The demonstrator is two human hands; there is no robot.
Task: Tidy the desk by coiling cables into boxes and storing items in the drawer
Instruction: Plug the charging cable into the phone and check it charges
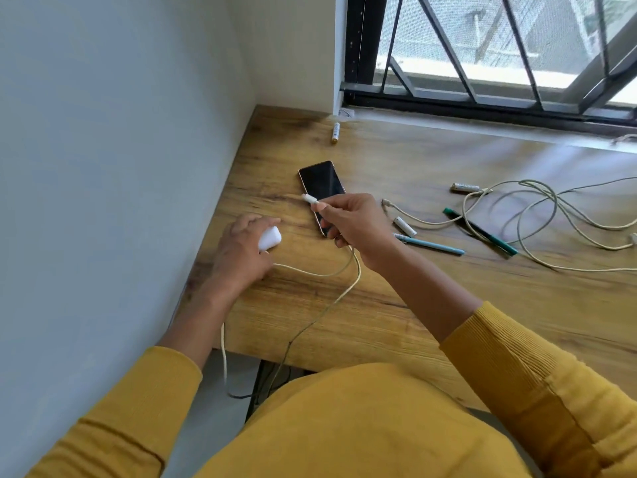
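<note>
From the head view, we are pinching the white plug (309, 199) of the charger cable (348, 282) in our right hand (351, 225), fingertips closed on it just above the phone (322, 188), probably to start a coil from the free end. Our left hand (238, 250) is curling its fingers over the white adapter (270, 238), pinning the other end on the desk (379, 305). Slack is looping below both hands, off the edge. Right of our fingers a second cable (537, 215), pens and batteries are lying loose. We are seeing no box or drawer.

Bright window (499, 46) daylight, perhaps slight blur
</note>
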